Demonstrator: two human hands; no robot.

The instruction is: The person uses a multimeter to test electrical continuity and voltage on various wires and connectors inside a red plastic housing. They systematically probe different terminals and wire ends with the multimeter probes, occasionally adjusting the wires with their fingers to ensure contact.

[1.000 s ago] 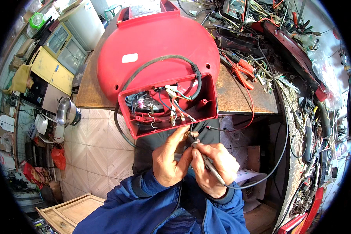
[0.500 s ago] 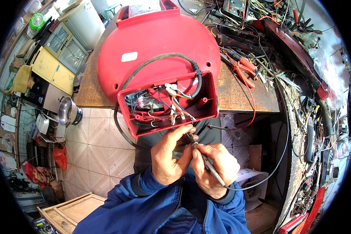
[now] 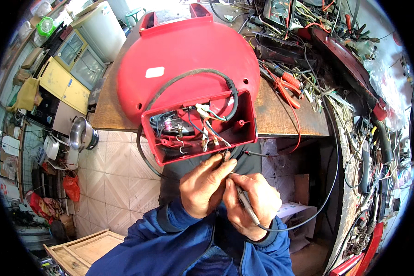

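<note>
My right hand point(image 3: 254, 202) grips a grey probe point(image 3: 247, 207) — my left hand point(image 3: 204, 186), beside it, pinches a dark piece point(image 3: 226, 155), mostly hidden — the open red box point(image 3: 250, 112) just beyond them.

Below the red housing point(image 3: 188, 53), the grey probe's point(image 3: 247, 207) front end is hidden among the fingers of the left hand point(image 3: 203, 186) and right hand point(image 3: 258, 198); farther below, the blue jacket point(image 3: 138, 250) is cut off.

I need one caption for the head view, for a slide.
Right hand holds a cabled grey probe beside the left hand, near an open red housing.
</note>
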